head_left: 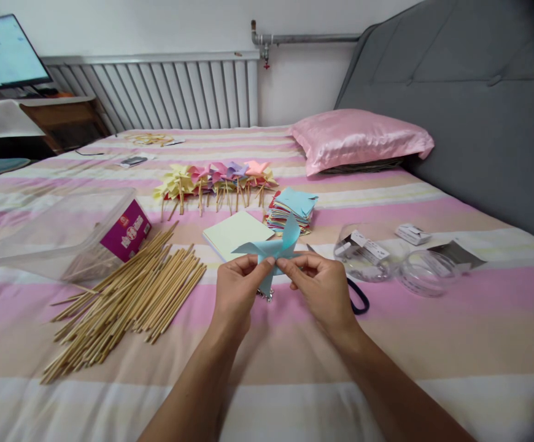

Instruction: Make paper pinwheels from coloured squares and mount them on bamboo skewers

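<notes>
Between both hands is a light blue paper pinwheel (290,236), its blades folded in toward the middle. My left hand (237,288) pinches it from the left, thumb at the centre. From the other side my right hand (320,285) grips it, with thumb and fingertips meeting the left thumb at the middle. Whether a pin sits at the centre is hidden by the fingertips. Just below the paper a small heap of shiny metal bits (266,296) shows on the bed. Behind the hands lies a stack of pale square paper (237,232).
Bamboo sticks (129,307) lie in a pile at left beside a clear plastic tub (87,212). Finished pinwheels (221,178) and a stack of cut coloured paper (292,209) sit farther back. Dark scissor handles (360,298), a clear round container (363,258) and its lid (426,273) are at right.
</notes>
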The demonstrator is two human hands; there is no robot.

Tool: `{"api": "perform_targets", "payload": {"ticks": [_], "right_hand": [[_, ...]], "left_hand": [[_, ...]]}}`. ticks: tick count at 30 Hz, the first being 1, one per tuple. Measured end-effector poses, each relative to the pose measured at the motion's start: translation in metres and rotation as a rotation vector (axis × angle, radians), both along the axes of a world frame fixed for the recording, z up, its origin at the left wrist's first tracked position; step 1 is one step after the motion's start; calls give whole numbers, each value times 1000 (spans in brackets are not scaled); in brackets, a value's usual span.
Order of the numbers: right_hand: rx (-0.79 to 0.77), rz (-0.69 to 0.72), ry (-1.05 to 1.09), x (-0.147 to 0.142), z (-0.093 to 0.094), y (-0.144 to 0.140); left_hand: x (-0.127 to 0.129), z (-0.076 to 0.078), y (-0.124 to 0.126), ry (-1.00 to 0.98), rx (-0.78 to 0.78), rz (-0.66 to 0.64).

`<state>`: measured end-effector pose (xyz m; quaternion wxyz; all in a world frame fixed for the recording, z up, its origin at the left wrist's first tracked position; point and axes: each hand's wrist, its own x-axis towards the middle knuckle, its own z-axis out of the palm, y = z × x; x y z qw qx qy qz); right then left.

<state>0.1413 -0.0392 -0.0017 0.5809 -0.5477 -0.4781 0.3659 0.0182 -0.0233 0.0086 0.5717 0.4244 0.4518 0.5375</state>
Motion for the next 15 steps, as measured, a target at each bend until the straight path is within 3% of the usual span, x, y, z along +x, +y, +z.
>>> {"api": "perform_targets", "payload": {"ticks": [15], "right_hand": [[23, -51, -108, 1, -1, 0]], "left_hand": [[1, 2, 1, 8, 10, -10]]}}
